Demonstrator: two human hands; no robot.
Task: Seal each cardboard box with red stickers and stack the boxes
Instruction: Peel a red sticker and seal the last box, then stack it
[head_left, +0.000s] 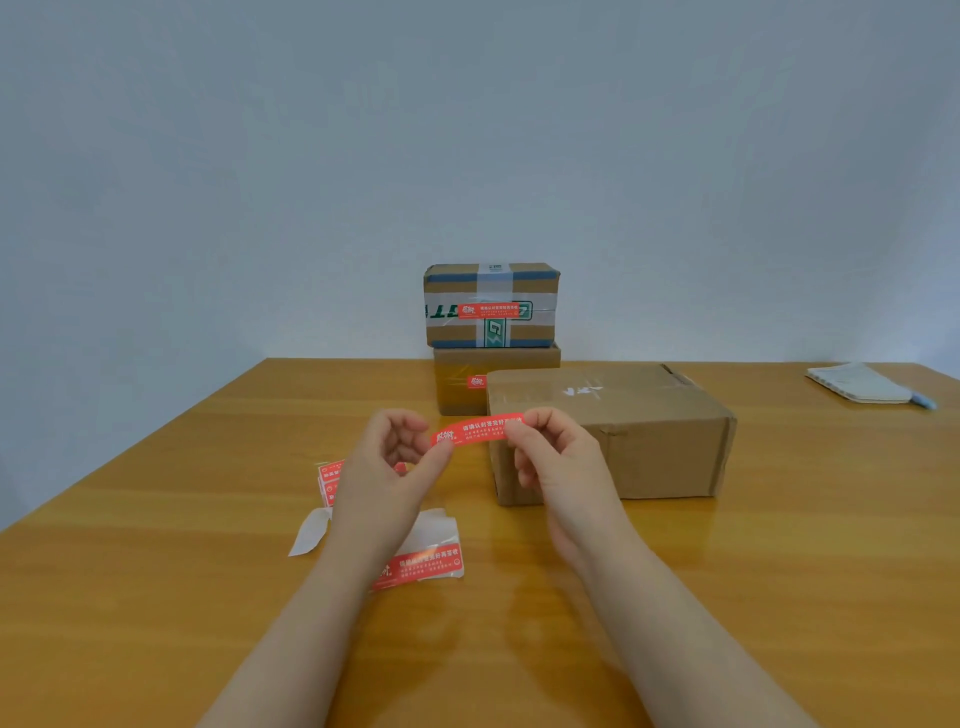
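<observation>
A red sticker (478, 429) stretched between the two hands above the table (156, 519), its ends pinched by the left hand (395, 457) and right hand (556, 457), just before the unsealed cardboard box (649, 431).

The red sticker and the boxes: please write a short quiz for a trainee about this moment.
1. True or false: both hands hold the red sticker by its ends.
2. How many boxes are already stacked at the back?
A. one
B. two
C. four
3. Fill in: the large box nearest the hands shows ___ red sticker on its visible faces.

Key
1. True: left hand and right hand pinch one end each.
2. B: the taped box sits on the lower box.
3. no
</observation>
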